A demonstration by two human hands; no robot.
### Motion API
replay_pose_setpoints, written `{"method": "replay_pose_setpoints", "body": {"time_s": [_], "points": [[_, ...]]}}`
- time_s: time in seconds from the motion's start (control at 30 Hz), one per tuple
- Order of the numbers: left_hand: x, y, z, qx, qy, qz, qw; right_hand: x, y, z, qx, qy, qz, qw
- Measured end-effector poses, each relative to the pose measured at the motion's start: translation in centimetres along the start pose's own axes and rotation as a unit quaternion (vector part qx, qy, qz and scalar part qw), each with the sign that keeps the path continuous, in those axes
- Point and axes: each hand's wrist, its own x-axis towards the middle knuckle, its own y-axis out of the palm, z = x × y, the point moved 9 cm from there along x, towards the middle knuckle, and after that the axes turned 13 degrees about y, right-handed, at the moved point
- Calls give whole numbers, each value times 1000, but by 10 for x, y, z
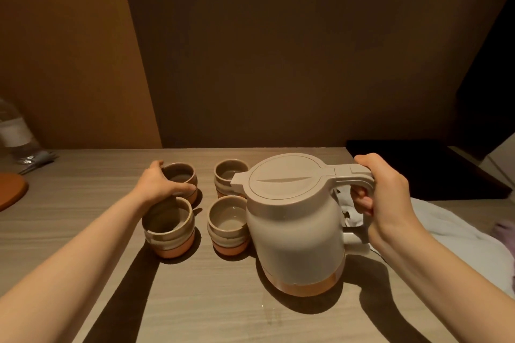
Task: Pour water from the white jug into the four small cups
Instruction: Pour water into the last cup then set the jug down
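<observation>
With the right hand (387, 198) wrapped round the handle of the jug (295, 220), which stands on the worktop (223, 301) at 3 o'clock of the four cups (170, 228), and the left hand (158, 184) cupping the 10 o'clock cup (181, 178), lift slowly, tip gently, spout low over each rim.

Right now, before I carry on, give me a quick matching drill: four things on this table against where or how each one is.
Things:
1. white jug
2. far-left cup
3. plastic bottle
4. white cloth

States:
A. at the table's far left edge
B. lying right of the jug
C. held by the left hand
D. handle gripped by the right hand

Pairs: 1-D, 2-C, 3-A, 4-B
</observation>
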Motion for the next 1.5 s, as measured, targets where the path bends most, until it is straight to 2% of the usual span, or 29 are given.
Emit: {"method": "replay_pose_setpoints", "body": {"time_s": [0.1,0.43,0.67,0.83,1.2,1.5], "points": [[1,4,9,-51,-24,15,998,-1,0,0,2,-3,4,1000],[6,4,7,-29,-4,18,999,-4,3,9,7,-2,9,1000],[0,-28,-30,-96,55,-65,992,-15,6,28,28,-12,18,999],[-11,-58,-75,-101,112,-93,984,-29,6,48,29,-23,17,999],[-74,-86,-146,-148,201,-105,963,-67,-1,78,28,-60,15,998],[-160,-74,-126,-167,207,-96,959,-89,-7,66,6,-76,19,997]]}}
